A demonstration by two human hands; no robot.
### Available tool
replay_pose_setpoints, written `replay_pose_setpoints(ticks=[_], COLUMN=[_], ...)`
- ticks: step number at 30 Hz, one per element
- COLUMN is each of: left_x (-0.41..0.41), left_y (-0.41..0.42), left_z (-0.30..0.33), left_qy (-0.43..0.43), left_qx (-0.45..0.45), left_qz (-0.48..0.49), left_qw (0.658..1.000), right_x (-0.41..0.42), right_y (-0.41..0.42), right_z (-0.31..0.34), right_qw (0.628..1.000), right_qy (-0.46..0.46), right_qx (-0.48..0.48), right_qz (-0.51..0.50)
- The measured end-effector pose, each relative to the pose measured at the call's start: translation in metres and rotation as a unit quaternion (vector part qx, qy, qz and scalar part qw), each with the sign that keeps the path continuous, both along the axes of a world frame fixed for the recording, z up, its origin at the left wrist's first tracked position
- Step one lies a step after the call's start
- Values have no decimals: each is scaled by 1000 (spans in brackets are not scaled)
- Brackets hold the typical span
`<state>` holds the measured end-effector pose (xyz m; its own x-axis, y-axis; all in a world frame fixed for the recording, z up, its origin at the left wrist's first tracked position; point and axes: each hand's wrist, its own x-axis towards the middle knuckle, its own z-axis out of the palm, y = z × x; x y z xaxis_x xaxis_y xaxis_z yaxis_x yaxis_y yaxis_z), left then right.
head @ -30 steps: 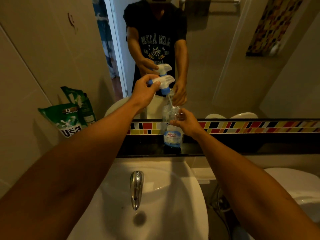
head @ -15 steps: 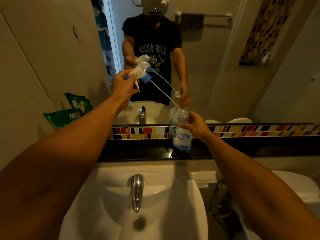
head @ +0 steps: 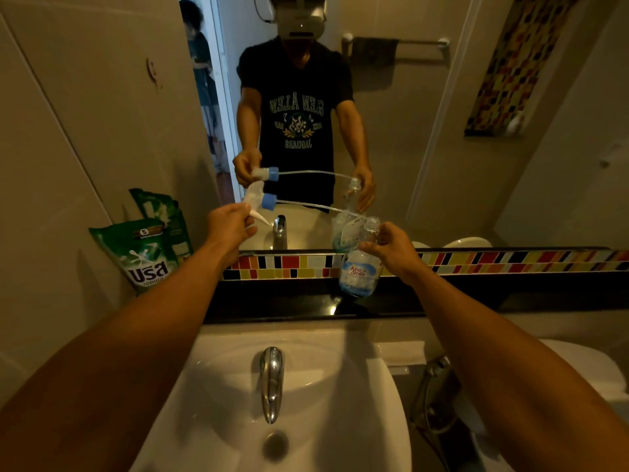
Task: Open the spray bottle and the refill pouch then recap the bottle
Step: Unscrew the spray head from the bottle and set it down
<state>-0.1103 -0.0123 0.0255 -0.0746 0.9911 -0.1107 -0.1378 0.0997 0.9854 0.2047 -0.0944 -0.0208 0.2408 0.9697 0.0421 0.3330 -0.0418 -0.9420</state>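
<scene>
My left hand (head: 228,227) grips the white spray head (head: 256,203) with its blue collar, held sideways above the ledge. Its thin dip tube (head: 306,205) runs right, and the tip looks to be at the bottle's mouth. My right hand (head: 391,248) holds the neck of the clear spray bottle (head: 359,272) with a blue-white label, which stands tilted on the black ledge (head: 442,301). The bottle is uncapped. A green refill pouch (head: 144,255) leans against the left wall, apart from both hands. A mirror repeats the scene.
A white sink (head: 357,386) with a chrome tap (head: 271,381) lies below my arms. A coloured tile strip (head: 510,260) runs under the mirror. A toilet (head: 578,366) and a hose fitting (head: 434,390) are at the right.
My left hand has pulled the spray head out to the left and lowered it, turning it sideways. The dip tube has drawn almost fully out of the bottle. My right hand stayed on the bottle.
</scene>
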Motion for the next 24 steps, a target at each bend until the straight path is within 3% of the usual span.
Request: replay_pose_setpoints(ticks=[6, 12, 24], left_x=[-8, -14, -18], left_y=[-5, -18, -20], left_z=[-33, -69, -142], left_qy=[-78, -100, 21], left_qx=[-72, -117, -167], left_qz=[37, 106, 91], left_qw=[994, 982, 981], right_x=[-7, -16, -63], right_y=[-7, -9, 15], right_z=[-2, -14, -24], right_qw=[1000, 1000, 997], right_qy=[-15, -21, -30], right_qx=[0, 16, 37], right_qz=[1, -2, 60])
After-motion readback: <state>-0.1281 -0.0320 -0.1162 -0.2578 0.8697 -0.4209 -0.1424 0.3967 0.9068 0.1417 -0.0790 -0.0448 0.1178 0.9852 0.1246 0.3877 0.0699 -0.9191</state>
